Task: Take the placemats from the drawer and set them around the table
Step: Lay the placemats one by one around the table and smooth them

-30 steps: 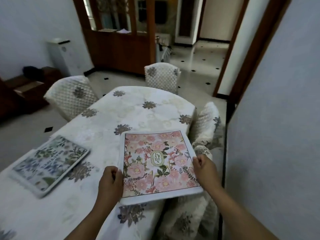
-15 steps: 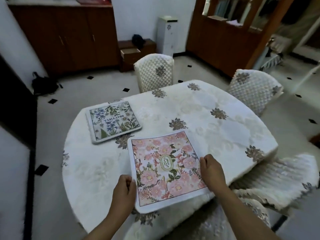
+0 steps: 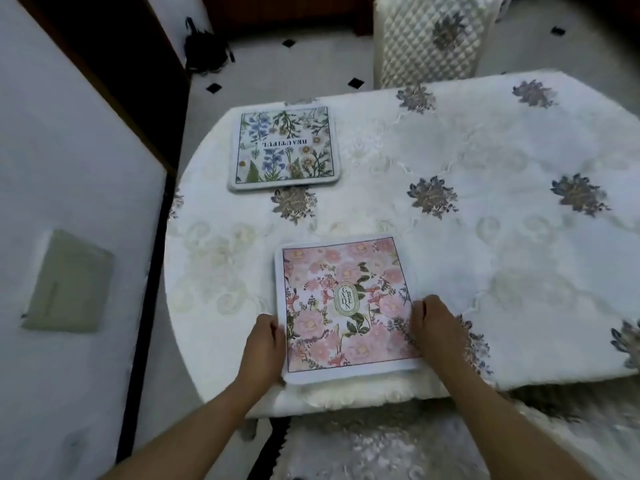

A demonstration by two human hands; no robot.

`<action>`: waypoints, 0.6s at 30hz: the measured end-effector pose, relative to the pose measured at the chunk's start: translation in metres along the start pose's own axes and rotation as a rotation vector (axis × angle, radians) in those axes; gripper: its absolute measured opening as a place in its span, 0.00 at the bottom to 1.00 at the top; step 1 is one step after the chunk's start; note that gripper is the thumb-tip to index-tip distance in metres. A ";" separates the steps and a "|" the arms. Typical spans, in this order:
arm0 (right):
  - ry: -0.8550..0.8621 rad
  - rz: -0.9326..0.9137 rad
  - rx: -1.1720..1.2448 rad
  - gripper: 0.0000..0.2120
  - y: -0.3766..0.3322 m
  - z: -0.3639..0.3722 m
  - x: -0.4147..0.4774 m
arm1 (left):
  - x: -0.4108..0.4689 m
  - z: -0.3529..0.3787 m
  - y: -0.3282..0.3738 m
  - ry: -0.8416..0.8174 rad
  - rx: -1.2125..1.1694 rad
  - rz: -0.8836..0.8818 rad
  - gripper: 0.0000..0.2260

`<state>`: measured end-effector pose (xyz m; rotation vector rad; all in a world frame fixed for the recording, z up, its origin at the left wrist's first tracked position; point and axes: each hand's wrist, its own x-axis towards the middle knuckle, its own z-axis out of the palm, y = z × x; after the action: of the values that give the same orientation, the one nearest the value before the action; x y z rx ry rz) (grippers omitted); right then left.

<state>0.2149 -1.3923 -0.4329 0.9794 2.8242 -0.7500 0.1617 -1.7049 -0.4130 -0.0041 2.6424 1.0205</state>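
Observation:
A pink floral placemat [image 3: 343,303] lies flat at the near edge of the table [image 3: 485,202], which wears a white flowered cloth. My left hand [image 3: 265,344] grips the mat's near left edge, and my right hand [image 3: 434,327] grips its near right edge. Farther back on the left of the table rests a second placemat [image 3: 284,147] with blue flowers and upside-down lettering, untouched by either hand.
A quilted chair [image 3: 429,39] stands at the table's far side. Another covered chair seat [image 3: 398,441] sits below me at the near edge. A white wall [image 3: 69,168] with a switch plate [image 3: 69,282] rises on the left. A dark bag [image 3: 204,50] lies on the tiled floor.
My view swung left and tilted down around the table. Both hands carried the pink placemat to the near edge, where it now lies flat; the blue mat stayed in place.

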 end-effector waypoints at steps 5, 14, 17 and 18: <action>0.034 -0.100 -0.034 0.14 0.025 0.017 -0.002 | -0.003 0.023 -0.004 0.065 0.017 -0.098 0.07; 0.160 -0.506 -0.090 0.21 -0.005 0.032 -0.027 | -0.016 0.049 0.023 0.216 0.176 0.028 0.23; -0.136 -0.707 -0.162 0.26 -0.033 0.058 -0.057 | -0.026 0.075 0.028 0.059 0.269 0.209 0.26; -0.189 -0.756 -0.190 0.26 -0.038 0.066 -0.064 | -0.029 0.084 0.026 -0.008 0.335 0.253 0.26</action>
<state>0.2367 -1.4851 -0.4612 -0.2128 2.9815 -0.5458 0.2105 -1.6330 -0.4462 0.4149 2.8228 0.6297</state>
